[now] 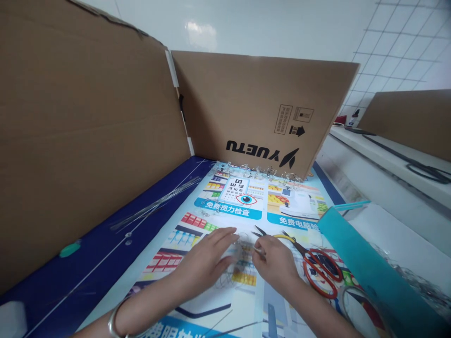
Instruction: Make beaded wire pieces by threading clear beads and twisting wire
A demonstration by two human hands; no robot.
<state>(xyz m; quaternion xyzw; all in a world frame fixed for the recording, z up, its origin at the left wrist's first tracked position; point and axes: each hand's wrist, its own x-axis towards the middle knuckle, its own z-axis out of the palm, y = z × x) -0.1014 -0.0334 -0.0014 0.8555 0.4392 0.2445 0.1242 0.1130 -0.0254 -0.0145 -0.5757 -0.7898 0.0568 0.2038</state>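
My left hand (212, 253), a metal bangle (114, 321) on its wrist, reaches in with fingers stretched and thumb apart. Its fingertips are beside a loose tangle of thin clear wire (243, 251); whether they touch it I cannot tell. My right hand (274, 263) is closed in a pinch on a thin, pale piece (260, 251) at the tangle's right side. Just beyond that hand lie dark-tipped pliers (260, 231) with a yellow handle, partly hidden by the hand. Red-handled scissors (322, 272) lie to its right.
Cardboard panels (260, 98) stand at the back and left. Small wire pieces (260, 172) line the back panel's foot. A bundle of thin straight wires (158, 204) lies at left. At right, a teal-edged box (373, 267) holds wire pieces. A printed sheet (211, 300) covers the tabletop.
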